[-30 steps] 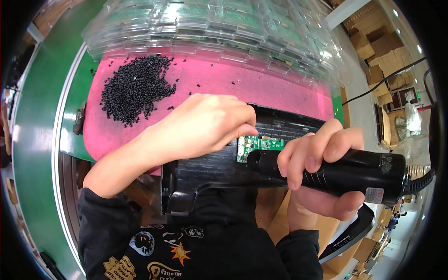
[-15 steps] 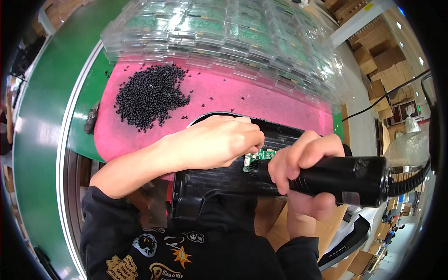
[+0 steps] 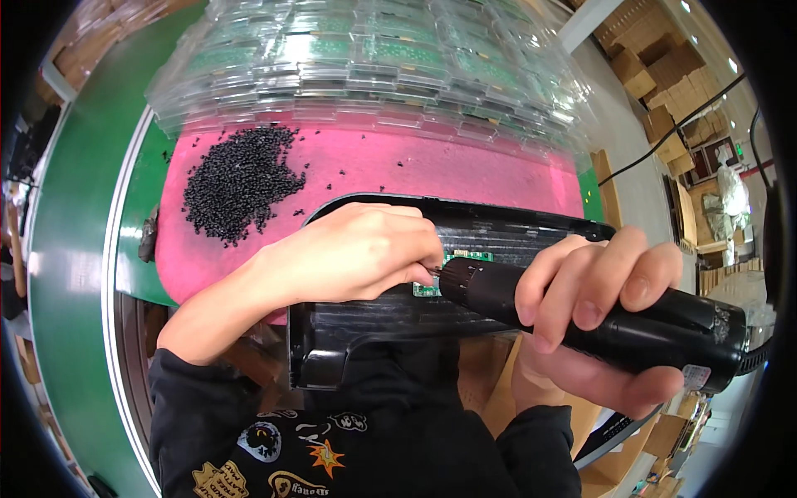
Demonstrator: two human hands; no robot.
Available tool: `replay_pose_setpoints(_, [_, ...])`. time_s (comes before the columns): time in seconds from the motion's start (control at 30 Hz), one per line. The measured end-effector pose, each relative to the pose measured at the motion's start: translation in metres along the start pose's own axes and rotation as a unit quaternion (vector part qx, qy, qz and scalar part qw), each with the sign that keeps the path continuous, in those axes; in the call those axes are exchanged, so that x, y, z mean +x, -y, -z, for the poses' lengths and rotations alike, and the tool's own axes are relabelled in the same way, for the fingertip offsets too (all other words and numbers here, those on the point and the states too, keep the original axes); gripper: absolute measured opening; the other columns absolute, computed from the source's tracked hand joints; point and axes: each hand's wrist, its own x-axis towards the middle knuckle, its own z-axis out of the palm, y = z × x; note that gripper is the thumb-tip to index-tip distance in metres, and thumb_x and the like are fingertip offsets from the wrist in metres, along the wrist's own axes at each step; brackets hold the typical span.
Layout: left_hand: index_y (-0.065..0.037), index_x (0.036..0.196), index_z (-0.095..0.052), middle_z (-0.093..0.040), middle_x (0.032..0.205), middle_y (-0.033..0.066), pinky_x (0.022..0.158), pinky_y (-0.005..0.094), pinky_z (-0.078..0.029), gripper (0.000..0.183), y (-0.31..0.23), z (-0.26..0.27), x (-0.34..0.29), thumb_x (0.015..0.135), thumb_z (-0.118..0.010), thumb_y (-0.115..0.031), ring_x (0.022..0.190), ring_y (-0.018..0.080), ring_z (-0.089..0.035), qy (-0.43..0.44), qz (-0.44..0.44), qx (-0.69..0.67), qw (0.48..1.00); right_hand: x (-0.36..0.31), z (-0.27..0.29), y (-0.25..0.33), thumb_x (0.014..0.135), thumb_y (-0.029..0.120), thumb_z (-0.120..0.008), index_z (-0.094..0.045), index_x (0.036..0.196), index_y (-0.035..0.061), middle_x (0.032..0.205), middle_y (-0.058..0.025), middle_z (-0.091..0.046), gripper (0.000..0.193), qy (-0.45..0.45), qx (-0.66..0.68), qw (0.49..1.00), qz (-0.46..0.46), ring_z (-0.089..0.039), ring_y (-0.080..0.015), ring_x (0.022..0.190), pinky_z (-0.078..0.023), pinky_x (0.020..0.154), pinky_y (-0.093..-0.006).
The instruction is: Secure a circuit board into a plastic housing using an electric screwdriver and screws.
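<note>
My right hand (image 3: 594,303) is wrapped round a black electric screwdriver (image 3: 656,332), which lies slantwise with its nose toward the left. At that nose, the fingers of my left hand (image 3: 382,253) are pinched together beside the thin bit. Whatever they hold, if anything, is too small and covered to make out. Beneath both hands a small green circuit board (image 3: 425,290) sits inside a black plastic housing (image 3: 357,319), partly hidden by the fingers and the tool. The ribbed housing lies open side up, its near edge by my body.
A heap of small black screws (image 3: 237,187) lies on the pink mat (image 3: 465,178), with several strays around it. Stacked clear plastic trays (image 3: 374,62) holding green boards stand behind. The green bench (image 3: 75,249) runs along the left; a black cable (image 3: 672,133) hangs at right.
The screwdriver has drawn back to the right and its nose has lifted off the board, showing more of it. My left fingertips now meet the bit. The whole view has shifted slightly.
</note>
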Motion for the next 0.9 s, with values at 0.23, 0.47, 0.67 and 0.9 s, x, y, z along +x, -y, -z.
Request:
replay_pose_setpoints(0.23, [-0.001,0.100,-0.064,-0.066,0.090,0.0111,0.070,0.0387,-0.051,0.026,-0.001,-0.001,0.001,0.079,-0.075,-0.011,0.080,0.0299,-0.062,0.018,0.023,-0.043,0.999,-0.004,0.011,0.011,0.079,0.052,-0.077,-0.044,0.097,0.0057,0.078,-0.0054,-0.050,0.060,-0.027,-0.003,1.000,-0.002,-0.049,-0.0131,0.041,-0.046,0.042,-0.0296])
replay_pose_setpoints(0.47, [-0.003,0.110,-0.060,-0.063,0.103,0.0106,0.083,0.0400,-0.052,0.049,-0.003,-0.001,0.001,0.073,-0.080,-0.028,0.097,0.0318,-0.063,0.077,0.100,0.072,0.989,-0.011,0.040,0.037,0.085,0.055,-0.067,-0.043,0.100,0.0010,0.081,-0.0098,-0.048,0.062,-0.058,-0.218,0.961,-0.158,-0.052,-0.0152,0.046,-0.048,0.051,-0.0317])
replay_pose_setpoints(0.67, [-0.004,0.111,-0.059,-0.060,0.108,0.0093,0.084,0.0398,-0.052,0.047,-0.005,-0.001,0.007,0.073,-0.079,-0.022,0.101,0.0309,-0.061,0.111,0.123,0.097,0.981,-0.014,0.047,0.036,0.086,0.055,-0.066,-0.043,0.101,0.0010,0.080,-0.0095,-0.048,0.061,-0.073,-0.212,0.962,-0.158,-0.051,-0.0145,0.046,-0.047,0.050,-0.0316])
replay_pose_setpoints(0.9, [-0.003,0.108,-0.061,-0.061,0.105,0.0089,0.082,0.0394,-0.053,0.043,-0.007,-0.002,0.005,0.073,-0.079,-0.022,0.097,0.0309,-0.063,0.098,0.135,0.097,0.981,-0.011,0.060,0.025,0.084,0.057,-0.068,-0.044,0.100,0.0024,0.079,-0.0074,-0.049,0.062,-0.021,-0.167,0.970,-0.177,-0.051,-0.0124,0.046,-0.046,0.049,-0.0286])
